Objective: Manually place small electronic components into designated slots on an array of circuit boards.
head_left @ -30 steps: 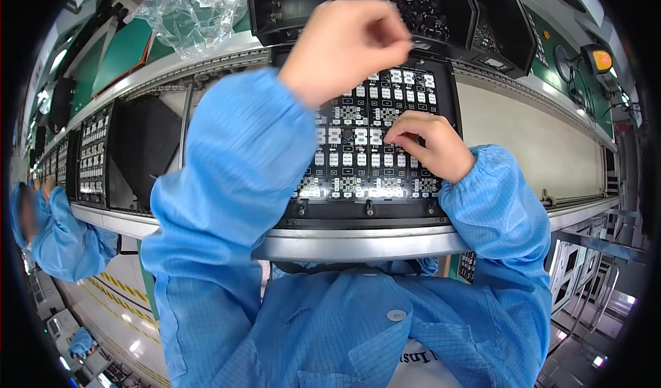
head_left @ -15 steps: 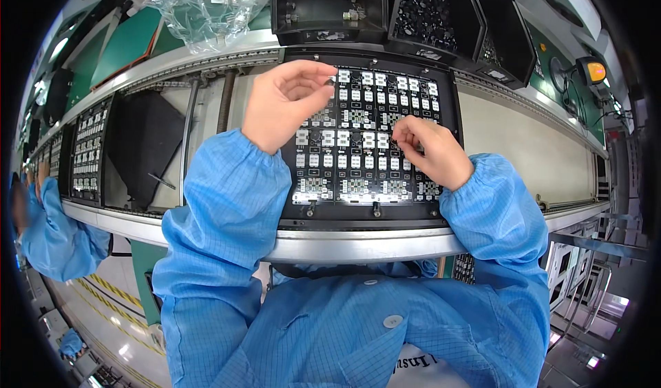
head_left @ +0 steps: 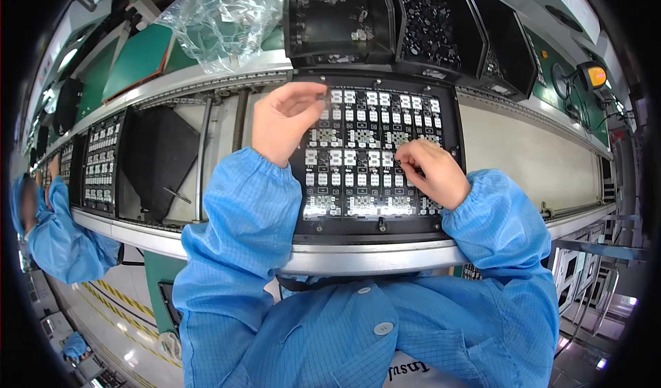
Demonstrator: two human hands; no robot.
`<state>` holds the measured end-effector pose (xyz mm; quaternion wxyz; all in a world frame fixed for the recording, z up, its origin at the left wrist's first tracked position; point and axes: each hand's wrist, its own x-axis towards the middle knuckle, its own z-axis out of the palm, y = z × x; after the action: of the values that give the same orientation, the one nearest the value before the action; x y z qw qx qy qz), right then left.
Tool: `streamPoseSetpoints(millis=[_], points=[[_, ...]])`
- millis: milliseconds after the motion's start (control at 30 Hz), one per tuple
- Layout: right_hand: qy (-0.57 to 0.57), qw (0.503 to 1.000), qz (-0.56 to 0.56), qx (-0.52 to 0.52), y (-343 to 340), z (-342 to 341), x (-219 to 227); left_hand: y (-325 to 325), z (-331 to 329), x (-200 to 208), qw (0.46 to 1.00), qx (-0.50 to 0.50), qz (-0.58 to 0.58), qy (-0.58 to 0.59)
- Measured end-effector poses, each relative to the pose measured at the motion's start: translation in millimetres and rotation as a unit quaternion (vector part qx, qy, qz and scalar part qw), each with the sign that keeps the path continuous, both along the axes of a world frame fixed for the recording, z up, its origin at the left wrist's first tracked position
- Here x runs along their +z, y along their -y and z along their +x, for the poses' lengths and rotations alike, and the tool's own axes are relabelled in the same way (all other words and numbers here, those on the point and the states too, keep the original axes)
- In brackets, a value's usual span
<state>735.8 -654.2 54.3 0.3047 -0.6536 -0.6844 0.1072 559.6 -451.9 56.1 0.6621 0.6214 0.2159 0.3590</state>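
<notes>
Beneath both hands lies a black tray of circuit boards, dark panels set with rows of small white square parts. My left hand hovers over the far left corner, thumb and forefinger curled towards each other. Whatever is between those fingertips is too small to make out. Above the right middle of the boards, my right hand has its fingers pinched together. A tiny dark piece may be at their tips, but I cannot name it. Blue sleeves cover both forearms.
Black bins stand behind the tray: one with a few clear parts, one with many dark pieces, another at right. A clear plastic bag lies left of them. Further left are a black sheet and a co-worker's blue sleeve.
The whole view has shifted, so the tray sits lower in the picture. Against the boards, my left hand has drawn slightly left; my right hand stays over nearly the same spot.
</notes>
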Motion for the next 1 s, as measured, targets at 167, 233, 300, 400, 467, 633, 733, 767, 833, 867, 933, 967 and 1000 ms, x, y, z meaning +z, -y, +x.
streamPoseSetpoints(millis=[167, 233, 300, 400, 467, 633, 733, 767, 833, 867, 933, 967, 1000], points=[[0.023, 0.999, 0.045, -0.002, 2, 3, -10, -14, -3, 0, 0.997, 0.076, -0.026, -0.008], [0.031, 0.998, 0.046, -0.002, 3, 4, -14, -20, -5, -8, 0.994, 0.108, -0.022, -0.007], [0.044, 0.998, 0.042, 0.008, 6, 5, -17, -30, -10, -21, 0.988, 0.147, -0.038, 0.015], [0.047, 0.998, 0.024, 0.023, 10, 3, -15, -41, -14, -34, 0.97, 0.225, -0.074, 0.05], [0.051, 0.997, 0.041, 0.039, 11, 4, -18, -46, -14, -44, 0.963, 0.251, -0.081, 0.048], [0.054, 0.996, 0.05, 0.056, 12, 8, -22, -59, -17, -61, 0.956, 0.268, -0.112, 0.026], [0.05, 0.996, 0.048, 0.054, 10, 9, -30, -66, -19, -73, 0.963, 0.241, -0.122, 0.014], [0.059, 0.996, 0.03, 0.053, 10, 8, -28, -71, -22, -80, 0.962, 0.234, -0.138, 0.023], [0.059, 0.995, 0.048, 0.063, 9, 10, -29, -75, -23, -88, 0.961, 0.224, -0.158, 0.022], [0.062, 0.994, 0.054, 0.068, 9, 10, -31, -74, -22, -88, 0.964, 0.216, -0.152, 0.025], [0.065, 0.993, 0.063, 0.07, 9, 11, -32, -73, -22, -90, 0.96, 0.194, -0.201, 0.021], [0.083, 0.993, 0.048, 0.069, 9, 11, -32, -75, -20, -93, 0.953, 0.203, -0.225, 0.013], [0.083, 0.993, 0.039, 0.075, 8, 13, -32, -75, -20, -96, 0.952, 0.211, -0.221, -0.014]])
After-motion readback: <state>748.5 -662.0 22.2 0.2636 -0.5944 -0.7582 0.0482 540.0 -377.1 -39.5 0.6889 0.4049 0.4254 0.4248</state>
